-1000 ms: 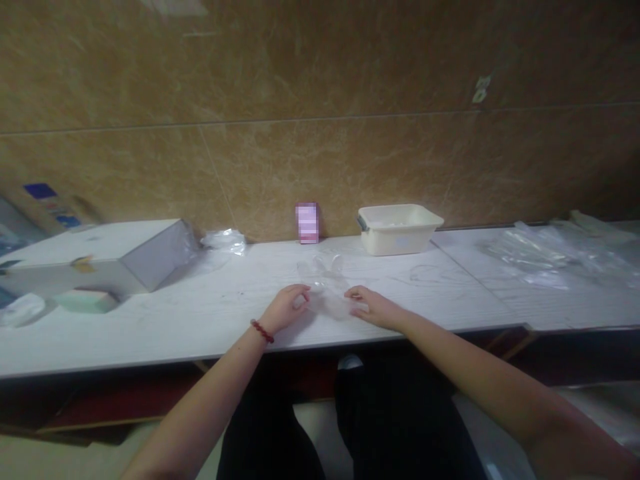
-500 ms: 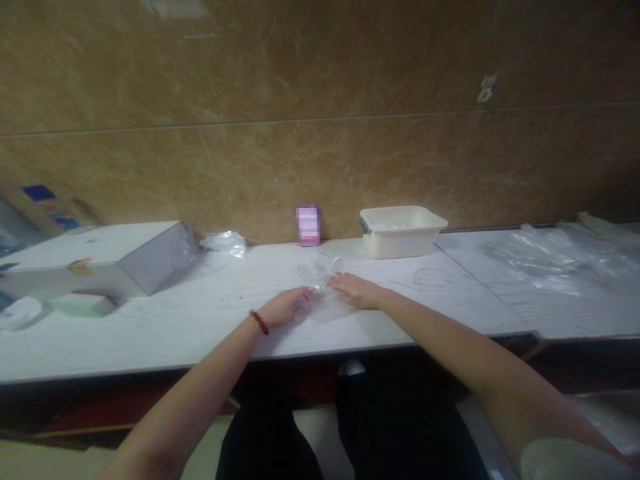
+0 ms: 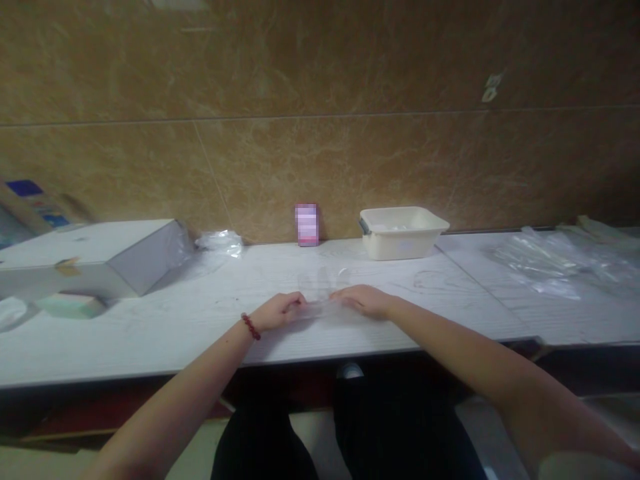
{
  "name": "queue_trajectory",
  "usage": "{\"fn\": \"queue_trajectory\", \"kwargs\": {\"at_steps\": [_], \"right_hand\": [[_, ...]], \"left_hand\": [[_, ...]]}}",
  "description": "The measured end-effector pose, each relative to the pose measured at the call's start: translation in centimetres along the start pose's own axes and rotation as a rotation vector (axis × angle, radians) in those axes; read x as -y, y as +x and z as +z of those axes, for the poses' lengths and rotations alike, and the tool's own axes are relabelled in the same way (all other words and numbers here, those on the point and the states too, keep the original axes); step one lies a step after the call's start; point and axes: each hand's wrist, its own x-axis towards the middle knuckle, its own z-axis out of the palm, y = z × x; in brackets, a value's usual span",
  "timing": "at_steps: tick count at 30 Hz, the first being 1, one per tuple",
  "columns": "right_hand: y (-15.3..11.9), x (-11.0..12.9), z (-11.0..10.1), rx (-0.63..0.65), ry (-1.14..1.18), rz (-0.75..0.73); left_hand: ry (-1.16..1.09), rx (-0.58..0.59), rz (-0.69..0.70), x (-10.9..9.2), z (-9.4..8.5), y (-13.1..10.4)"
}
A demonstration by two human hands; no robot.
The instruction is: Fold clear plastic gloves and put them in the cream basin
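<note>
A clear plastic bag [image 3: 320, 309] lies low over the white table between my hands, its outline faint and blurred. My left hand [image 3: 281, 311], with a red bead bracelet at the wrist, pinches the bag's left side between thumb and fingers. At the bag's right side, my right hand [image 3: 364, 300] has its fingers pressed together on the plastic, palm down. Just behind the bag are faint clear curved shapes [image 3: 325, 275], too indistinct to name.
A cream bin [image 3: 404, 245] and an upright phone [image 3: 307, 225] stand by the wall. On the left are a white box [image 3: 90, 257], a pale green box [image 3: 73, 305] and crumpled plastic [image 3: 220, 244]. Plastic bags [image 3: 543, 260] lie right on the table [image 3: 200, 340].
Both hands have drawn slightly toward the table's front edge and a little apart, with the plastic now stretched between them. The right hand's spread fingers have come together.
</note>
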Motion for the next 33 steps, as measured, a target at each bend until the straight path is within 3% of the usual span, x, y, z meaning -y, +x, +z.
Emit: {"fn": "queue_trajectory", "kwargs": {"at_steps": [6,11,15,20,24,33], "right_hand": [[-1.4,1.6,0.2,0.011,0.048,-0.009],[-2.2,2.7,0.3,-0.075,0.069,0.068],[-1.9,2.3,0.7,-0.278,0.073,0.278],[-0.3,1.2,0.8,-0.434,0.059,0.618],[0.7,0.4,0.6,-0.435,0.016,0.777],[2.5,-2.5,0.7,-0.333,0.101,0.923]], "left_hand": [[-0.071,0.006,-0.038,-1.4,0.5,-0.7],[-0.269,-0.056,-0.135,-2.5,1.0,-0.4],[-0.386,-0.14,-0.36,-2.4,1.8,0.5],[-0.276,-0.345,-0.523,-1.8,2.7,2.0],[-0.257,-0.412,-0.574,-1.5,3.2,3.3],[-0.363,-0.47,-0.655,0.0,3.6,4.9]]}}
